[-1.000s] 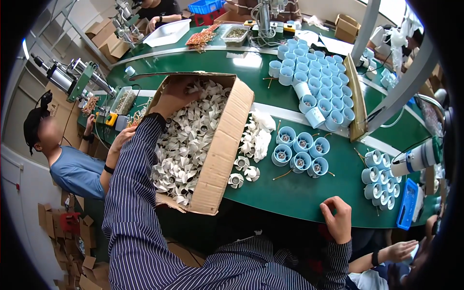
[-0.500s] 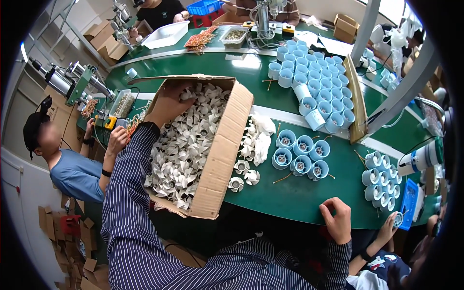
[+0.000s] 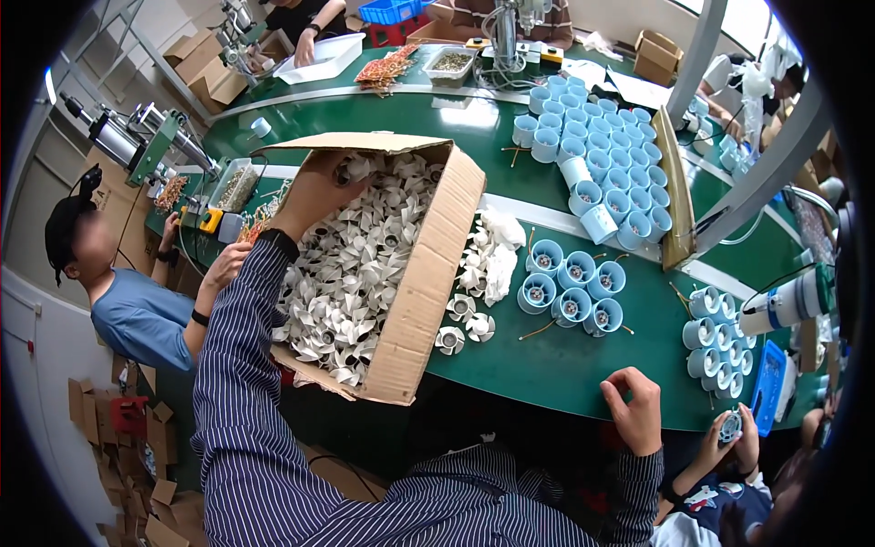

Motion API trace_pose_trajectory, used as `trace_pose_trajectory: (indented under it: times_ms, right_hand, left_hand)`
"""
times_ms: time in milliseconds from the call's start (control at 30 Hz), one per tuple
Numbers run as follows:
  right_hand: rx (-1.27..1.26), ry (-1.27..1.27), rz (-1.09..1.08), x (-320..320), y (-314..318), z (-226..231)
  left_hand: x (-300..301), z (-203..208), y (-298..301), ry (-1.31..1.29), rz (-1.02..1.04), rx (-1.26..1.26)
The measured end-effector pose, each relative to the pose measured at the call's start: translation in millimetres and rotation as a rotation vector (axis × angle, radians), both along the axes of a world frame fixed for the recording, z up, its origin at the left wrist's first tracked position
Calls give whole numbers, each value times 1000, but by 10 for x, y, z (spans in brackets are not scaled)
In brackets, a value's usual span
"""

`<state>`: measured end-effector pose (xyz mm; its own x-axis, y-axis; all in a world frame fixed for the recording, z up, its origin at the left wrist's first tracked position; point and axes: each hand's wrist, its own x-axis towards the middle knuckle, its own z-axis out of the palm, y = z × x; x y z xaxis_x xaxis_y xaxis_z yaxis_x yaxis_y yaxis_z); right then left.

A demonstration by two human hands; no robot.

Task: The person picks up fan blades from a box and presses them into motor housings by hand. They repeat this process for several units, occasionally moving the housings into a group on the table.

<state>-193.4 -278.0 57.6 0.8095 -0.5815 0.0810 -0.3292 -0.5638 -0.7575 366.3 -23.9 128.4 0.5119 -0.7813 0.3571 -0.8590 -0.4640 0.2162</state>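
Note:
My left hand (image 3: 314, 187) reaches over the far left wall of a large cardboard box (image 3: 424, 292) and grips it. The box sits tilted at the near edge of the green table (image 3: 547, 365) and holds several white fan-shaped plastic parts (image 3: 351, 273). At the table's near edge, by dark green tabletop, my right hand (image 3: 638, 410) rests with curled fingers and holds nothing. Both my sleeves are dark with thin stripes. More white parts (image 3: 483, 260) lie loose on the table just right of the box.
Several light blue cups (image 3: 565, 287) stand beside the loose parts, many more (image 3: 606, 155) farther back and some (image 3: 715, 337) at the right. A person in a blue shirt (image 3: 137, 314) works at the left. Another person's hands (image 3: 729, 428) hold a cup at lower right. Machines (image 3: 137, 137) stand at far left.
The box rocked slightly to the right and back while my left hand kept its grip. My right hand stayed at the table edge.

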Motion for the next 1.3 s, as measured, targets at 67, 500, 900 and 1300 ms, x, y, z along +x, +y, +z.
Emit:
trace_pose_trajectory:
  times_ms: [67, 500, 900, 1300]
  right_hand:
    - [-5, -8, 3, 11, 13, -6]
    - [-15, -55, 28, 11, 64, 21]
    - [-89, -137, 172, 251, 272, 462]
    - [-83, -231, 471, 720, 585, 735]
  left_hand:
    - [48, -23, 40, -83, -64, -89]
    - [-278, 122, 230, 112, 57, -27]
    - [-1170, 436, 259, 981, -53, -582]
    - [-1538, 570, 178, 1275, -17, -846]
